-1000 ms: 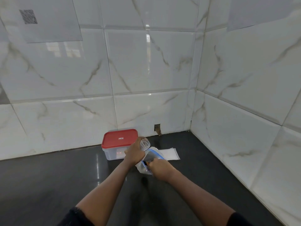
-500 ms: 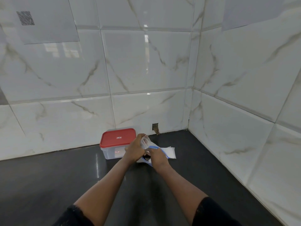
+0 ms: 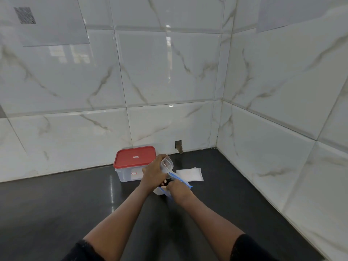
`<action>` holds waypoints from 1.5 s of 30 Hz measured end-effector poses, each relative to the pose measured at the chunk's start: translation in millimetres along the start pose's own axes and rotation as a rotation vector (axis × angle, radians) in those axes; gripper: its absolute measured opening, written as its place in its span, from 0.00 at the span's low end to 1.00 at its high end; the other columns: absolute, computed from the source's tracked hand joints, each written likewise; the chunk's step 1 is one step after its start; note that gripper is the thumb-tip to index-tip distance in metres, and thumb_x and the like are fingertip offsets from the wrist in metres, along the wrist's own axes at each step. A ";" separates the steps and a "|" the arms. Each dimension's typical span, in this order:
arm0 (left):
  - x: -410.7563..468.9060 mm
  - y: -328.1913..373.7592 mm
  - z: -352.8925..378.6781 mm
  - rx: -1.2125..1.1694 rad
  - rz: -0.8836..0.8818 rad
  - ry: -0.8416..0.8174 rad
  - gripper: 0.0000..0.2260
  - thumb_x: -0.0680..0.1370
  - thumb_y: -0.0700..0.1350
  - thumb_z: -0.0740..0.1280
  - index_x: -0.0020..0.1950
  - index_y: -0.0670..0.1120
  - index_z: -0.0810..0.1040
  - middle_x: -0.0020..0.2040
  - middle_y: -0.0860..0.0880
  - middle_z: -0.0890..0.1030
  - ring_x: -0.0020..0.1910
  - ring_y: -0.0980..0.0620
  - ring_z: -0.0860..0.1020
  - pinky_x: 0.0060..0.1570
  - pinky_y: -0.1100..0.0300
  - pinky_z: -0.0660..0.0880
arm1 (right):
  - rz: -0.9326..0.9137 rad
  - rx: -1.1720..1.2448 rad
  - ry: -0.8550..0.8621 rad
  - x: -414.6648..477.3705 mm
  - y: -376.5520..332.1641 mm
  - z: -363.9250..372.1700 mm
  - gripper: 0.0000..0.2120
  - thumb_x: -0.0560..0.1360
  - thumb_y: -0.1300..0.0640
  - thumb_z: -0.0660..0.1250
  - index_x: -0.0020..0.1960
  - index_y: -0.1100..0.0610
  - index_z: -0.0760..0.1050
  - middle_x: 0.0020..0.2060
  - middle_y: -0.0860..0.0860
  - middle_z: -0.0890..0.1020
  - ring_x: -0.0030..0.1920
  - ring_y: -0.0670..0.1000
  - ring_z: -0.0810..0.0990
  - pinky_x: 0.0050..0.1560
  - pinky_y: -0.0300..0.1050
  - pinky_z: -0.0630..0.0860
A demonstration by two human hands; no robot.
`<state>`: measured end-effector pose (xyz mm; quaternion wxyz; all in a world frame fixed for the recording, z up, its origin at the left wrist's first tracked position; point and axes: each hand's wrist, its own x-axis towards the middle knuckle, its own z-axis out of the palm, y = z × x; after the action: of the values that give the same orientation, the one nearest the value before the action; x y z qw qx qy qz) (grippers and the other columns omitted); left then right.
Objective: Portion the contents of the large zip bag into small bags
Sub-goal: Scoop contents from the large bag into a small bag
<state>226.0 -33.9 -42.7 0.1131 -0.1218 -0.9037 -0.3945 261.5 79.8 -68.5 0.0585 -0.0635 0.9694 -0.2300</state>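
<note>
The large zip bag (image 3: 181, 179), clear with a blue zip strip, lies on the dark counter between my hands, dark contents showing at its mouth. My left hand (image 3: 153, 174) grips a clear plastic scoop (image 3: 166, 164), whose cup points up above the bag. My right hand (image 3: 178, 188) pinches the bag's near rim and covers part of it. A stack of small clear bags (image 3: 190, 174) lies flat just behind the large bag.
A clear container with a red lid (image 3: 135, 163) stands against the back wall, left of my hands. Tiled walls meet in a corner at the right; a small hole (image 3: 178, 145) sits at the wall's base. The dark counter (image 3: 56, 204) stretches left and toward me.
My right hand has shifted along the bag's rim and the bag's mouth has narrowed and flattened. My left hand keeps hold of the scoop in about the same place.
</note>
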 end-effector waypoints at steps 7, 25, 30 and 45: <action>-0.8 -5.2 -2.7 -0.078 0.014 -0.052 0.26 0.68 0.38 0.73 0.63 0.46 0.69 0.54 0.50 0.76 0.54 0.51 0.75 0.51 0.63 0.70 | 0.189 0.556 0.119 1.9 -29.4 -3.2 0.15 0.80 0.61 0.55 0.64 0.63 0.72 0.61 0.59 0.77 0.62 0.58 0.75 0.53 0.40 0.70; 11.6 9.6 6.0 -0.064 -0.021 -0.103 0.26 0.69 0.34 0.69 0.64 0.47 0.67 0.57 0.47 0.76 0.55 0.48 0.75 0.53 0.59 0.73 | 0.496 1.089 0.340 3.8 -20.3 3.4 0.07 0.78 0.64 0.58 0.54 0.61 0.73 0.53 0.59 0.79 0.49 0.52 0.76 0.46 0.43 0.78; 15.6 13.9 10.5 -0.083 -0.021 -0.096 0.27 0.68 0.34 0.69 0.65 0.46 0.67 0.58 0.46 0.76 0.56 0.47 0.74 0.54 0.56 0.73 | 0.247 0.565 0.185 -0.6 -14.6 -12.4 0.15 0.81 0.60 0.55 0.65 0.63 0.71 0.59 0.58 0.77 0.52 0.54 0.76 0.44 0.29 0.69; 14.6 21.5 20.3 -0.089 -0.018 -0.138 0.26 0.67 0.32 0.65 0.61 0.52 0.68 0.58 0.48 0.76 0.55 0.50 0.74 0.54 0.55 0.73 | 0.385 0.359 0.208 -3.7 -0.1 -10.5 0.15 0.81 0.61 0.56 0.66 0.64 0.70 0.63 0.57 0.75 0.59 0.42 0.77 0.57 0.32 0.70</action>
<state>216.6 -2.8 -37.0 0.0413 -0.1458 -0.8919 -0.4260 263.7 85.0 -58.8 0.0117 0.1573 0.9081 -0.3879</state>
